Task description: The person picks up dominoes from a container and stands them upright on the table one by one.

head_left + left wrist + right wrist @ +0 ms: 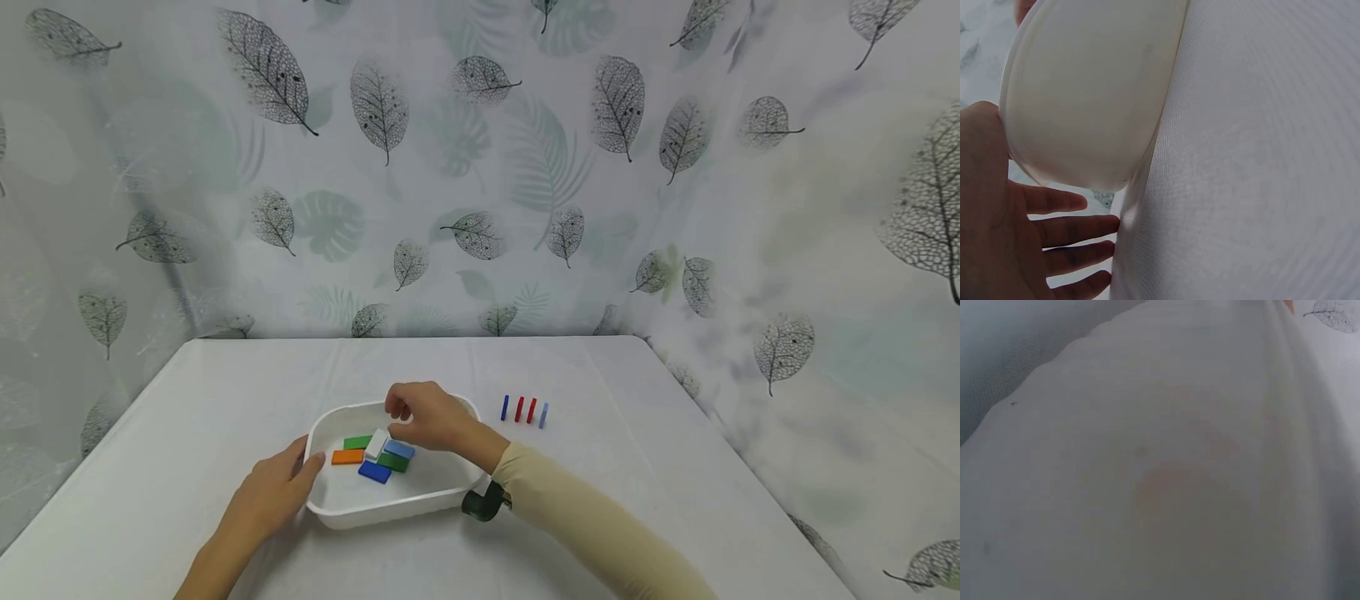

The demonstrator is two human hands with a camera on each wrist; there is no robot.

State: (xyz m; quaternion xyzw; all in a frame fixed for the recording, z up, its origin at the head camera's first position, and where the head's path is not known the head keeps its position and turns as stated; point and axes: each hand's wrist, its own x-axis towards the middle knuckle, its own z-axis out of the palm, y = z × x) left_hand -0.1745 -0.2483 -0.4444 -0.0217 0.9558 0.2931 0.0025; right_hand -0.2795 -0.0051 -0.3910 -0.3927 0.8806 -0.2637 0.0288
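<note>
The white tray [397, 506] stands on the table with its left end in my left hand [272, 492]. The thumb lies over the rim and the fingers run down outside the wall, as the left wrist view also shows. Over the tray hangs my right hand [431, 417], fingers bent, thumb apart from them, with nothing visible between. Just below its thumb a white domino block [377, 444] lies tilted on other blocks. Around it are an orange block [347, 457], a green block [357, 442], a dark blue block [374, 472], a light blue block [400, 450] and a darker green block [392, 462].
Right of the tray, several blocks stand upright in a spaced row: a dark blue one [505, 407], two red ones and a light blue one [543, 415]. A white cloth covers the table [600, 500]. A leaf-printed curtain [480, 167] hangs behind. The right wrist view is mostly blurred white.
</note>
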